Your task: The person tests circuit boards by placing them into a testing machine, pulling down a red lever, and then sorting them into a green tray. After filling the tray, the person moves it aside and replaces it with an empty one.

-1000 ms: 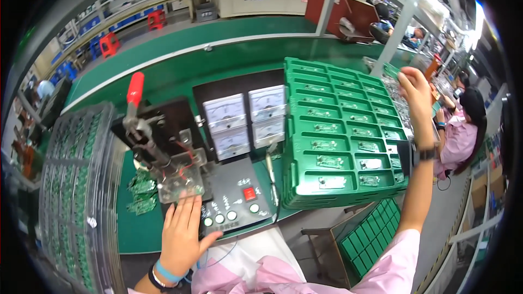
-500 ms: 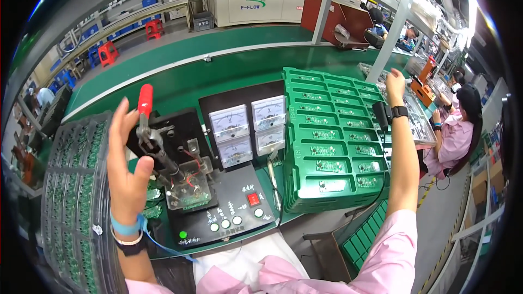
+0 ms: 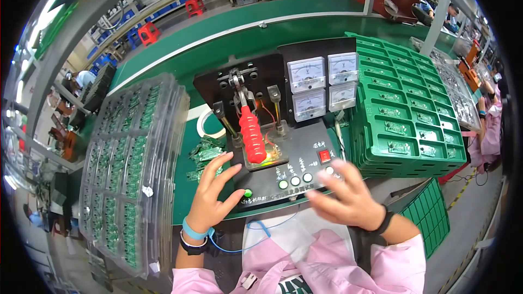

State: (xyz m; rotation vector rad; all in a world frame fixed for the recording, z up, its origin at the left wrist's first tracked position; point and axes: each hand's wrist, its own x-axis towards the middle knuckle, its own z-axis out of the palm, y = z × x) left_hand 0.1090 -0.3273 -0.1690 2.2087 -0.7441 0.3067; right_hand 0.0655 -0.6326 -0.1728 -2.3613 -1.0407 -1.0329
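Note:
A black test box (image 3: 297, 147) stands before me with a toggle clamp whose red ribbed handle (image 3: 252, 136) slopes down toward me. Beneath the handle, a lit circuit board (image 3: 268, 157) shows in part at the fixture. My left hand (image 3: 213, 198) is at the box's front left corner, fingers apart and empty, its thumb tip beside a lit green button (image 3: 248, 193). Over the front right of the panel hovers my right hand (image 3: 348, 198), slightly blurred, fingers stretched out with nothing visible in them. Near it are round white buttons (image 3: 308, 177) and a red switch (image 3: 324, 155).
Clear plastic trays (image 3: 131, 147) stacked with green boards stand left. Loose circuit boards (image 3: 206, 152) and a tape roll (image 3: 204, 125) lie beside the box. Panel meters (image 3: 308, 76) stand at its back. Right are stacked green trays (image 3: 376, 141) holding boards; a co-worker's pink sleeve (image 3: 490, 130) shows beyond.
The clamp's red handle has swung from raised to lowered. My left hand has gone from beside the clamp to the green button. My right hand has come back from beyond the green trays.

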